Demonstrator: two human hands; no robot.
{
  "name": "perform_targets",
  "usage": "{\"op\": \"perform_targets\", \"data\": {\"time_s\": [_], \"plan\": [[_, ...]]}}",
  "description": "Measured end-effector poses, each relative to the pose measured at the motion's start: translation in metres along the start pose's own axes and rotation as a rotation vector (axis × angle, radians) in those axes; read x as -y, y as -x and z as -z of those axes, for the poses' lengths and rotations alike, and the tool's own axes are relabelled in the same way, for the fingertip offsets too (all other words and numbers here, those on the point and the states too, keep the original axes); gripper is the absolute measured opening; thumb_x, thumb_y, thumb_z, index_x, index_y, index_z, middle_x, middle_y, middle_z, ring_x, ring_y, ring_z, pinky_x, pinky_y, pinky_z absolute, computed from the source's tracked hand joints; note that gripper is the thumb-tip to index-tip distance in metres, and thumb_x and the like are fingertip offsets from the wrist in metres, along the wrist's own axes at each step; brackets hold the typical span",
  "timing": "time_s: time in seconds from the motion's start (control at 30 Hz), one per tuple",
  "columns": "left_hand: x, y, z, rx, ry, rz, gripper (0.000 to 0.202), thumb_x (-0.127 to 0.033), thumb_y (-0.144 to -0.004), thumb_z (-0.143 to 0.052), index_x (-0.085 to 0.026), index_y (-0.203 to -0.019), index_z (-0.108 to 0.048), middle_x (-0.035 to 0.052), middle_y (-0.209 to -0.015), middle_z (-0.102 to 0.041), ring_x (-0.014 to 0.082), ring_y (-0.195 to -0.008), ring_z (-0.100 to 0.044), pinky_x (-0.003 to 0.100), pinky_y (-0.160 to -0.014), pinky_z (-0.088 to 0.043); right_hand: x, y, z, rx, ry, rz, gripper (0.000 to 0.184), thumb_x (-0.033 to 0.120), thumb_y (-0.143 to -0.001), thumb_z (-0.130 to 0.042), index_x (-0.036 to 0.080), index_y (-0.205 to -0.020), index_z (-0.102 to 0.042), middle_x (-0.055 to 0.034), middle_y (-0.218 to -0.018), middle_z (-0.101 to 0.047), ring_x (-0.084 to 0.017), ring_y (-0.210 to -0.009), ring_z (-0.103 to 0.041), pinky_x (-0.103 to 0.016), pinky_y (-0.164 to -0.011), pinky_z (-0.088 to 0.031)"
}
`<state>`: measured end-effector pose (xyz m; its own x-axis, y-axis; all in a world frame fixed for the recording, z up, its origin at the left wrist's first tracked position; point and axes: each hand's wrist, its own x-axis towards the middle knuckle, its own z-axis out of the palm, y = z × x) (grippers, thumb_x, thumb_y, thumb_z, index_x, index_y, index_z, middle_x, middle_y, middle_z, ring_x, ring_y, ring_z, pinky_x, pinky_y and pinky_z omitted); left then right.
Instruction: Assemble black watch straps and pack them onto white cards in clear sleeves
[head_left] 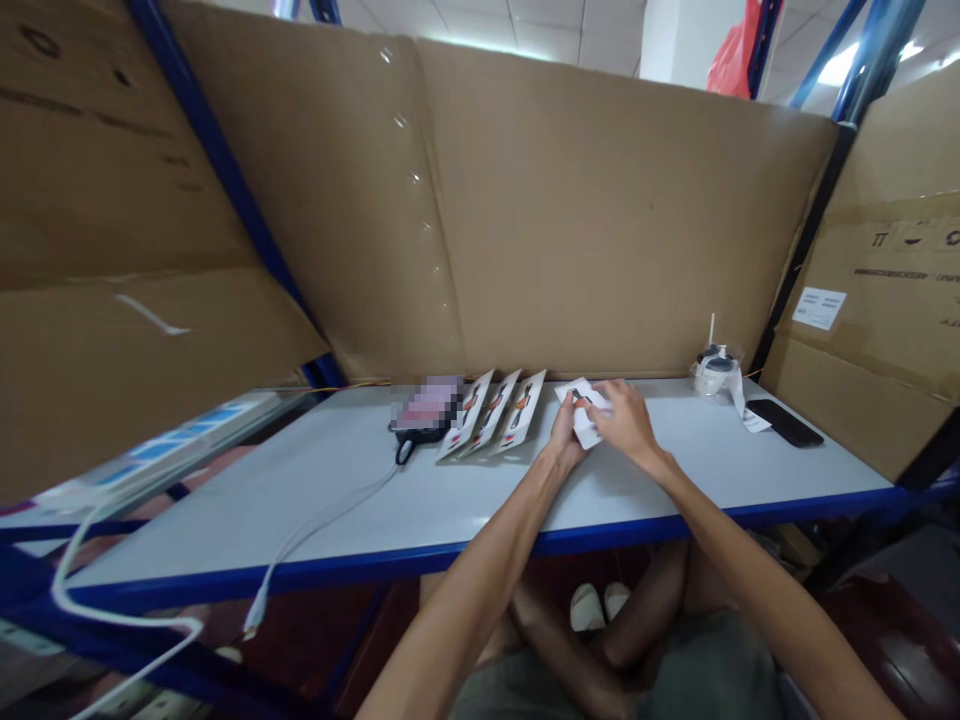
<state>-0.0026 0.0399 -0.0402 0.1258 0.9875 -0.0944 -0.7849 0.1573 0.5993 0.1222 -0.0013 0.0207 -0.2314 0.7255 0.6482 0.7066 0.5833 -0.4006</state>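
Head view: both hands (600,425) gripping white card (581,408), long axis running away-left.

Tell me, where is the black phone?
In the head view the black phone lies flat on the table at the far right, beside the white tape dispenser, right of both hands.
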Motion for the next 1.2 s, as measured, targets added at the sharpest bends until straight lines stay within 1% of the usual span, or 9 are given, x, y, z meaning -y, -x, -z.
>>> {"op": "perform_targets", "data": {"time_s": [0.1, 0.2, 0.33, 0.43, 0.57, 0.73, 0.8, 1.0, 1.2], "plan": [[-0.002, 0.007, -0.007, -0.072, -0.078, 0.038, 0.047, -0.06, -0.094, -0.061, -0.014, -0.089, -0.068, 0.0071, -0.071, -0.073, 0.0215, -0.066, -0.073, 0.035, -0.073, -0.06, -0.036, -0.023, 0.004, 0.081, -0.236, -0.252, 0.018, 0.031, -0.097, -0.059, 0.017, -0.094, -0.07, -0.0079, -0.097, -0.075, -0.02, -0.088, -0.068, -0.029, -0.08, -0.05], [0.004, 0.015, -0.013, -0.047, -0.221, -0.053, 0.052, -0.064, -0.092, -0.063, -0.013, -0.094, -0.07, 0.0086, -0.075, -0.076, 0.0211, -0.066, -0.073, 0.032, -0.069, -0.06, -0.066, -0.034, 0.002, 0.389, -0.479, -0.481, 0.041, 0.042, -0.105, -0.049, 0.016, -0.077, -0.065, -0.0033, -0.069, -0.069, -0.013, -0.056, -0.06, -0.023, -0.054, -0.042], [0.012, 0.017, -0.013, -0.008, -0.405, -0.125, 0.058, -0.066, -0.087, -0.068, -0.01, -0.101, -0.072, 0.0113, -0.077, -0.077, 0.0237, -0.066, -0.074, 0.032, -0.066, -0.059, -0.084, -0.024, -0.018, 0.685, -0.736, -0.558, 0.047, 0.056, -0.097, -0.063, 0.016, -0.071, -0.062, 0.0025, -0.051, -0.057, -0.009, -0.042, -0.048, -0.019, -0.041, -0.029], [0.013, 0.013, -0.009, -0.004, -0.457, -0.131, 0.061, -0.068, -0.086, -0.069, -0.009, -0.1, -0.072, 0.0122, -0.075, -0.076, 0.0257, -0.068, -0.075, 0.033, -0.065, -0.058, -0.088, -0.016, -0.032, 0.661, -0.862, -0.599, 0.045, 0.055, -0.096, -0.066, 0.016, -0.074, -0.064, 0.0038, -0.048, -0.056, -0.009, -0.039, -0.045, -0.019, -0.038, -0.028], [0.011, 0.007, -0.002, -0.065, -0.597, -0.173, 0.057, -0.067, -0.085, -0.069, -0.01, -0.095, -0.072, 0.0105, -0.073, -0.075, 0.0257, -0.07, -0.074, 0.03, -0.063, -0.054, -0.088, -0.012, -0.036, 0.553, -0.947, -0.667, 0.034, 0.037, -0.101, -0.06, 0.013, -0.078, -0.068, 0.0004, -0.056, -0.065, -0.01, -0.046, -0.054, -0.018, -0.044, -0.038], [0.008, 0.005, 0.001, -0.299, -0.854, -0.448, 0.016, -0.031, -0.085, -0.076, -0.017, -0.082, -0.07, 0.0069, -0.076, -0.074, 0.0257, -0.086, -0.072, 0.027, -0.076, -0.047, -0.082, -0.01, -0.034, 0.52, -0.942, -0.713, 0.032, 0.024, -0.098, -0.059, 0.013, -0.069, -0.065, 0.0004, -0.052, -0.063, -0.01, -0.044, -0.053, -0.019, -0.044, -0.038], [0.007, 0.008, 0.0, -0.328, -0.961, -0.546, 0.006, -0.023, -0.084, -0.075, -0.019, -0.086, -0.071, 0.0062, -0.079, -0.074, 0.0267, -0.09, -0.07, 0.028, -0.08, -0.045, -0.079, -0.009, -0.034, 0.469, -0.957, -0.729, 0.03, 0.023, -0.095, -0.06, 0.014, -0.067, -0.064, 0.0002, -0.052, -0.063, -0.01, -0.044, -0.054, -0.02, -0.045, -0.04], [0.003, 0.026, -0.007, -0.352, -1.215, -0.597, 0.03, -0.031, -0.083, -0.077, -0.021, -0.11, -0.07, -0.0013, -0.054, -0.055, 0.0302, -0.085, -0.068, 0.029, -0.082, -0.041, -0.08, -0.009, -0.04, 0.318, -0.834, -0.757, 0.028, 0.021, -0.089, -0.06, 0.016, -0.062, -0.064, -0.0002, -0.048, -0.062, -0.013, -0.042, -0.055, -0.021, -0.042, -0.042], [0.003, 0.037, -0.02, -0.335, -1.216, -0.639, 0.033, -0.025, -0.086, -0.073, -0.024, -0.119, -0.07, -0.0027, -0.056, -0.052, 0.0281, -0.083, -0.066, 0.027, -0.083, -0.038, -0.083, -0.008, -0.047, 0.307, -0.704, -0.656, 0.027, 0.026, -0.089, -0.062, 0.018, -0.063, -0.065, 0.001, -0.047, -0.062, -0.012, -0.038, -0.056, -0.019, -0.037, -0.04]]}}
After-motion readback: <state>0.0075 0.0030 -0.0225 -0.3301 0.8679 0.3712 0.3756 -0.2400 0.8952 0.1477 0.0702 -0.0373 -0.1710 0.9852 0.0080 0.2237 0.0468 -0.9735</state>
